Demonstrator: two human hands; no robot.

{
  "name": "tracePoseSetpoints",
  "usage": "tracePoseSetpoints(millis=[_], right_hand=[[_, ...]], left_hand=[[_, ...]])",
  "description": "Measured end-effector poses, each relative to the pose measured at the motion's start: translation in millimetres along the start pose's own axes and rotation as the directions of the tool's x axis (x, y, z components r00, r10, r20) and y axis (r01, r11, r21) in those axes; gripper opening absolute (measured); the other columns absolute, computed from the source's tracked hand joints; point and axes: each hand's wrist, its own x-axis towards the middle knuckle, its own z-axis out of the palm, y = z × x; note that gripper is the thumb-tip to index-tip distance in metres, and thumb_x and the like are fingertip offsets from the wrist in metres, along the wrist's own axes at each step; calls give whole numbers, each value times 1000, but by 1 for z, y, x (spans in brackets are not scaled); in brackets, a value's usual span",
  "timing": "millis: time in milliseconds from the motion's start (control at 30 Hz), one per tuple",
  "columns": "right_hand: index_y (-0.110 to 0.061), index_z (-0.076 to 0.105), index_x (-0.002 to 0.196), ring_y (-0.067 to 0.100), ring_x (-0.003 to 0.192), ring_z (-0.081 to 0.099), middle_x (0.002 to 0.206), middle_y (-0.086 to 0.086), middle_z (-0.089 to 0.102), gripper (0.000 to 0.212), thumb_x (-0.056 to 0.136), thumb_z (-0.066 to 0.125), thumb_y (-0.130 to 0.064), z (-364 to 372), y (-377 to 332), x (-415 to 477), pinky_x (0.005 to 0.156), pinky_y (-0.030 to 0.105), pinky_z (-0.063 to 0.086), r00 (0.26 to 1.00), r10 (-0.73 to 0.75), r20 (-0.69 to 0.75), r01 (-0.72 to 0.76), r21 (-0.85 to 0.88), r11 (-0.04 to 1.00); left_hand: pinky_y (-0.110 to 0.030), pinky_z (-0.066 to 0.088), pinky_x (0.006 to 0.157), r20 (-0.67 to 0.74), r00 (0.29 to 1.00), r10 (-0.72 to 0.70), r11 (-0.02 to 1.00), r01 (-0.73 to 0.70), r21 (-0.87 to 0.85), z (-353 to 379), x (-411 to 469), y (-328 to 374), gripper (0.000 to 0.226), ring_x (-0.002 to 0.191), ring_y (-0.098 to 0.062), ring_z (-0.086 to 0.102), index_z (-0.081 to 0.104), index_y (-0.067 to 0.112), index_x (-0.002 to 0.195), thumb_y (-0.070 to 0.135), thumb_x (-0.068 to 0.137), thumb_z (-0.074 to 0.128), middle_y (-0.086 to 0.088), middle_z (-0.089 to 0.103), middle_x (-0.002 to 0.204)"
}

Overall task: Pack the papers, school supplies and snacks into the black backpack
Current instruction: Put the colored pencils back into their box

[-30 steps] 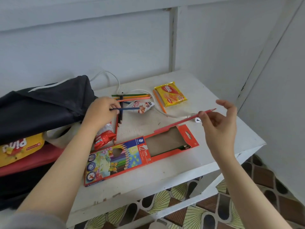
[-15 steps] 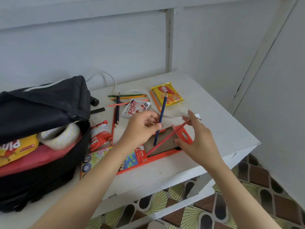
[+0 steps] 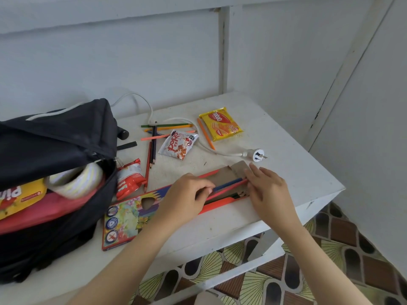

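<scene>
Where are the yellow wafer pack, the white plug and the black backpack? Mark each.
yellow wafer pack (image 3: 221, 124), head view, middle of the wrapper.
white plug (image 3: 257, 154), head view, its round face.
black backpack (image 3: 55, 139), head view, its top flap.

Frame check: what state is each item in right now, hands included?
backpack: open, tape roll and yellow packet showing inside
pencil box: flat on table, end flap open
blue pencil: lying in the box's open end, pinched by left hand
right hand: fingers straight, resting at the box's open end
loose pencils: scattered, unpacked
wafer packet: looks unopened, unpacked
plug: unplugged, lying loose
</scene>
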Motion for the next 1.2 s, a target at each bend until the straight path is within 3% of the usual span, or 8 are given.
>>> tracePoseSetpoints(millis=[167,300,500,700,800,867,967,1200], right_hand=[[-29,55,131,32,140,26,150,10,31,51,89,27,-39,-6,-2,-6,111,50,19,975,-3,224,18,-64,998],[-40,42,137,12,142,-16,155,-7,-9,61,88,8,-54,-11,-8,-12,113,39,-15,951,11,309,-8,-11,1000],[-29,61,124,26,146,-1,158,3,8,58,97,14,-52,-5,-19,-23,114,54,-7,979,-20,205,40,-95,995],[-34,73,100,23,145,1,156,3,11,60,96,17,-55,-10,-22,-12,115,48,-7,983,-44,178,42,12,999],[-30,74,100,24,137,30,147,8,39,42,91,36,-45,-12,-31,8,112,47,20,993,-16,115,-5,186,983],[-24,74,97,22,110,56,118,6,64,31,87,46,-34,-9,-33,29,95,42,42,999,-25,37,16,230,973],[-19,75,88,23,83,61,88,3,69,19,83,57,-19,2,-34,66,76,39,47,1000,-13,0,13,145,989],[-14,72,84,28,82,60,84,7,67,22,83,51,-18,37,-37,141,71,30,44,960,145,238,-89,-232,969]], left_hand=[[-17,36,83,-82,993,86,992,-77,105,6,-17,-13,38,96,-7,52,74,21,89,48,83,47,9,65,97],[-26,37,88,-148,986,77,990,-58,125,6,-23,-14,37,105,-8,47,73,23,95,48,83,49,6,63,108],[-24,29,102,-57,998,2,999,-5,-43,6,-33,-16,41,124,-4,36,65,35,114,54,78,57,16,47,128],[-24,31,103,-71,996,-57,992,48,-116,10,-34,-14,30,124,-3,37,69,30,107,34,77,73,22,44,124],[-7,25,96,-94,994,-61,988,46,-149,2,-30,-13,27,115,10,37,71,28,102,39,77,65,23,46,117],[-5,24,91,-104,992,-64,994,54,-95,-14,-20,-16,18,108,10,41,70,28,101,30,84,64,20,52,111],[-19,34,91,-120,991,-57,997,63,47,-49,-1,-33,15,99,-1,49,71,24,95,17,86,61,16,60,98],[-30,45,85,21,975,-220,920,200,337,-110,37,-81,25,93,-14,59,71,21,93,5,87,53,2,67,104]])
